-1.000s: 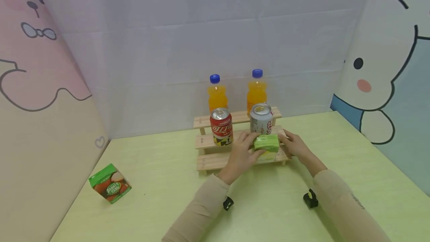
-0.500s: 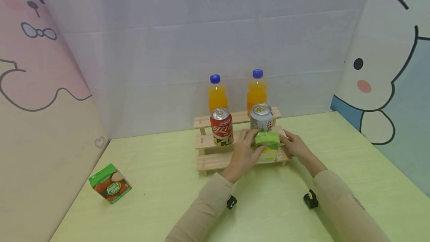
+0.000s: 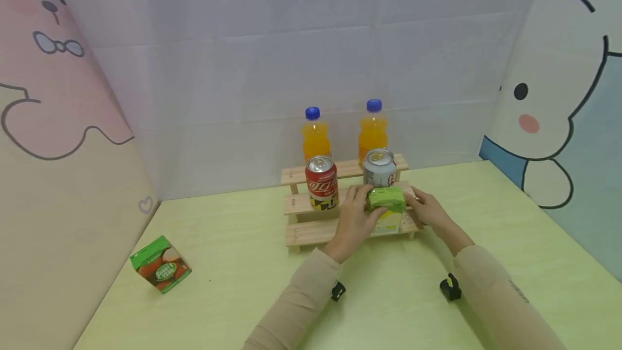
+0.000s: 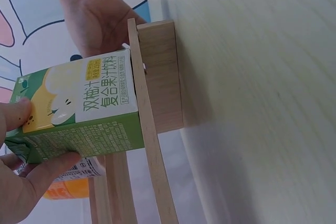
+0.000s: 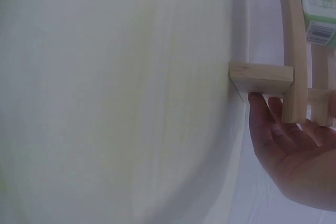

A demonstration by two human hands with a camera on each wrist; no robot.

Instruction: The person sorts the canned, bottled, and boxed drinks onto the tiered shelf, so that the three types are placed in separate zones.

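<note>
My left hand grips a green and yellow juice carton near its top, thumb and fingers on opposite sides. The carton is upright, its base on the lowest slat at the right of a stepped wooden rack. In the left wrist view the carton's printed front faces the camera. My right hand holds the rack's right end; the right wrist view has its fingers curled around the end by a leg. Behind the carton, a silver can stands on the middle slat.
A red can stands left on the middle slat. Two orange drink bottles with blue caps are on the top slat. A green and brown carton lies at the table's left. A white backdrop rises behind.
The carton was tipped with its green top toward the camera; it has swung upright onto the slat, still in my left hand. My right hand stays at the rack's end.
</note>
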